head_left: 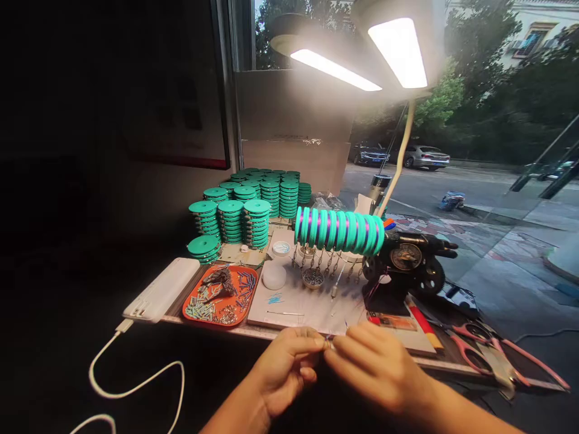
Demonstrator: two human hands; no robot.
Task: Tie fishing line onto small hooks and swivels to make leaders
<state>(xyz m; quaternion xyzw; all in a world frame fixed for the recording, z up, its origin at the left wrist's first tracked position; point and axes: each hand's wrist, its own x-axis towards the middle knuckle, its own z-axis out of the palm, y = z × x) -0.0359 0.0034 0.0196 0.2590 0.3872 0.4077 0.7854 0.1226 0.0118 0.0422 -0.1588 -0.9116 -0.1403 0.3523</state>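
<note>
My left hand [286, 363] is closed at the table's front edge, its thumb and forefinger pinched together. Against its fingertips, my right hand [377, 361] is closed too, fingers bent inward. A tiny pale and purplish piece [329, 343] shows between the two hands, too small and covered to name. Just beyond them, on a pale board [289, 319], lie a thin metal needle-like tool [286, 313] and several short blue strips [274, 298]. Above the board, a row of turquoise spools [339, 231] sits on the shaft of a black winder [407, 256], with small metal links hanging below.
An orange tray [221, 319] of small tubes and metal bits stands left, beside a white power bank [163, 289] with a cable. Stacks of green spools [257, 208] fill the back left. Pink-handled scissors [479, 346] lie right. A lit lamp [400, 54] hangs above.
</note>
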